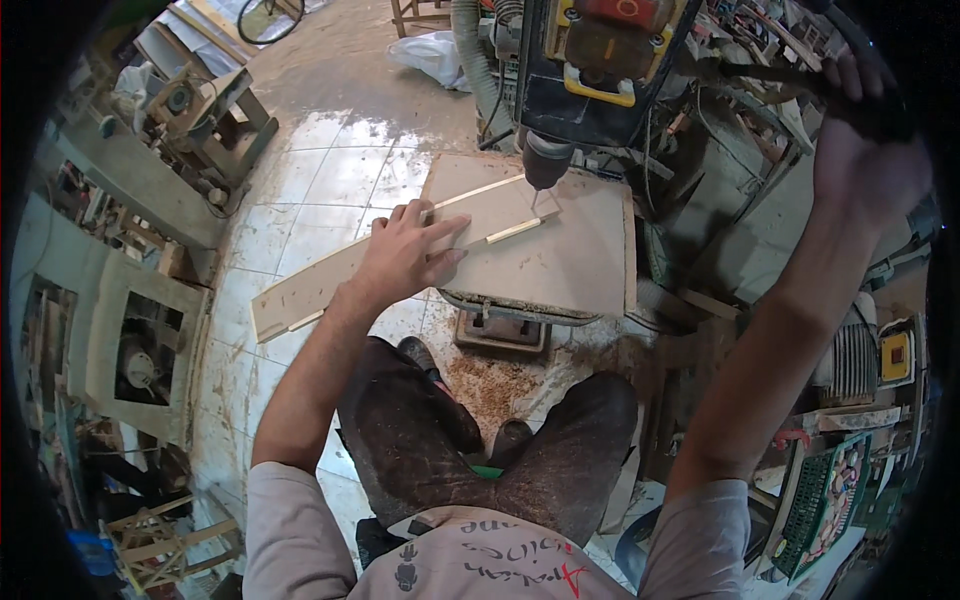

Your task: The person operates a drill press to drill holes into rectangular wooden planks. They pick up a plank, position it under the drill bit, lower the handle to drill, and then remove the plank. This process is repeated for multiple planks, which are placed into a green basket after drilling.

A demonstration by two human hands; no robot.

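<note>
My left hand [412, 250] steadies a long, thin wooden board [318, 288], its index finger stretched along the top and its thumb by the near edge. The board lies slantwise across the drill press table [590, 260] and overhangs it at the left. Light strips run along parts of the board's edges. Above its right end is the drill chuck [546, 162]; its thin bit [534, 200] reaches down to the board or just over it, I cannot tell which. At the upper right, my raised right hand [868, 140] is wrapped round a dark lever, partly lost in shadow.
The drill press head [600, 75] hangs over the table's far side. Wood shavings [490, 390] cover the floor between my legs. Machines and a wooden frame [150, 340] line the left. A green crate [820, 505] stands at the lower right, below a ribbed motor [846, 365].
</note>
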